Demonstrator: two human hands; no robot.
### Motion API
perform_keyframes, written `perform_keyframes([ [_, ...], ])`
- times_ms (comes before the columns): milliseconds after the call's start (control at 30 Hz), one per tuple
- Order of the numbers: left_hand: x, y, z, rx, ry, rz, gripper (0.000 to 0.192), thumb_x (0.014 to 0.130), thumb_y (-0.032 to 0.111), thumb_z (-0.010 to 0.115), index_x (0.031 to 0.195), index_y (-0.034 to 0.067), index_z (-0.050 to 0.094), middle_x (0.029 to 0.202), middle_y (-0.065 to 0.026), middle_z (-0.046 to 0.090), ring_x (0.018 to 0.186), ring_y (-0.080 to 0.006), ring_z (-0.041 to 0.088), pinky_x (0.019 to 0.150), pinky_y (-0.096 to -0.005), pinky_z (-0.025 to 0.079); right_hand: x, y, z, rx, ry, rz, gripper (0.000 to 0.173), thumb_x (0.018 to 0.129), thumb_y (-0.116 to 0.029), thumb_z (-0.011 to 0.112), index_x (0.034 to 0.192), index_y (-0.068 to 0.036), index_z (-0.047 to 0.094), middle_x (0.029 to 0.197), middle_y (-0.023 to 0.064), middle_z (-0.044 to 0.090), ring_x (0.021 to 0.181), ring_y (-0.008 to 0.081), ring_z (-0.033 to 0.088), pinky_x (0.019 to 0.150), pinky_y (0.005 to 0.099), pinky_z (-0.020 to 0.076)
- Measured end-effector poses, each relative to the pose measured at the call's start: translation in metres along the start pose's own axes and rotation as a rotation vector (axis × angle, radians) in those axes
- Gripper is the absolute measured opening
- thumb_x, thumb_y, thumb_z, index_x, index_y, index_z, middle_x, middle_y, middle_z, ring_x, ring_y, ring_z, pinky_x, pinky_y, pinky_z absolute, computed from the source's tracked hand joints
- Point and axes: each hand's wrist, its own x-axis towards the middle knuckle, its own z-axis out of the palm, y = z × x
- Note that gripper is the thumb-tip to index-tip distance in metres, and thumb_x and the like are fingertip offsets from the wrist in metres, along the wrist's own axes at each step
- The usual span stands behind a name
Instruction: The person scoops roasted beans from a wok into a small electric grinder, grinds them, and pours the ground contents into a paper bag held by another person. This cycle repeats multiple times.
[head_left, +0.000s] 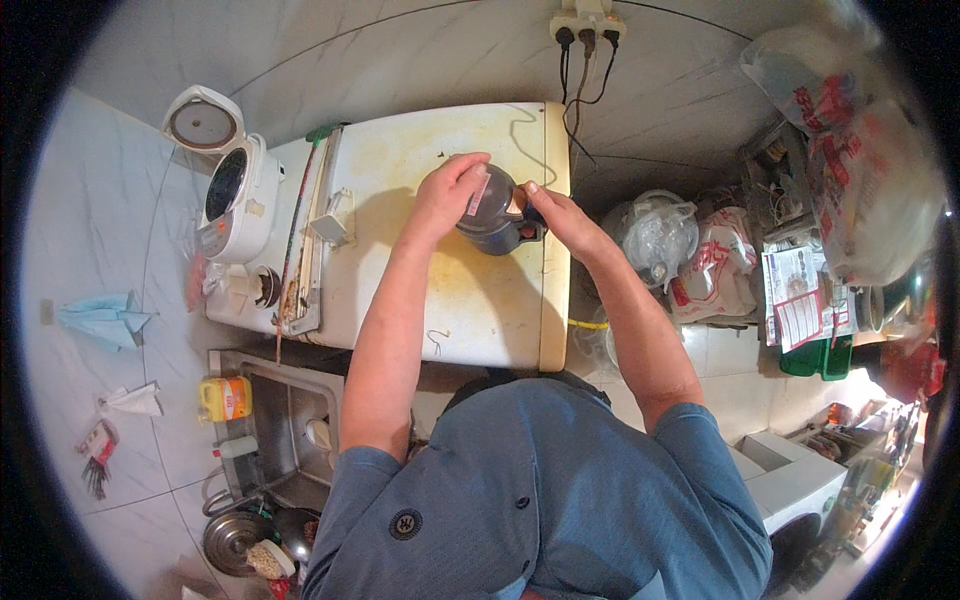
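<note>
A dark electric kettle (489, 217) or similar lidded jug is between my two hands, over a white, yellow-stained tabletop (397, 285). A sticker with printing and a barcode (478, 195) sits on its top. My left hand (448, 196) lies against the left side of the lid, fingers curled round the far side. My right hand (564, 219) grips the handle on the right, thumb uppermost; its other fingers are mostly hidden. Whether the base touches the surface I cannot tell.
Left stand a rice cooker (241, 199) with its lid raised and a small white bracket (336, 219). A metal sink (300, 420) is nearer me on that side. Plugged cords hang from a power strip (587, 31). Plastic bags (712, 262) crowd the right.
</note>
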Motion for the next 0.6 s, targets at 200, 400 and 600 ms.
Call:
perform_keyframes([
  [200,-0.013,0.024,-0.018,0.222,-0.084,0.189,0.049,0.081,0.019,0.068,0.125,0.004,0.055,0.129,-0.0106,0.054,0.120,-0.0215,0.051,0.102,-0.0310,0.039,-0.009,0.009,-0.001,0.041,-0.025,-0.164,0.055,0.097,-0.046,0.047,0.125,0.002,0.053,0.104,0.0068,0.060,0.087,0.0133,0.056,0.082,0.0302,0.0456],
  [400,-0.025,0.050,-0.008,0.739,-0.241,0.346,0.086,0.059,0.022,0.081,0.135,0.006,0.044,0.140,-0.0172,0.041,0.130,-0.0361,0.038,0.109,-0.0406,0.033,-0.015,0.013,-0.010,-0.370,0.007,-0.352,0.057,0.083,-0.027,0.072,0.127,0.001,0.051,0.111,0.0135,0.064,0.099,0.0213,0.061,0.087,0.0360,0.0479],
  [600,-0.018,0.053,-0.002,0.764,-0.225,0.385,0.077,0.057,0.021,0.084,0.127,0.008,0.053,0.126,-0.0107,0.051,0.117,-0.0318,0.048,0.099,-0.0400,0.043,-0.011,0.012,-0.003,-0.594,0.114,-0.362,0.052,0.079,-0.020,0.073,0.123,-0.002,0.054,0.095,0.0202,0.065,0.086,0.0296,0.066,0.079,0.0353,0.0506],
])
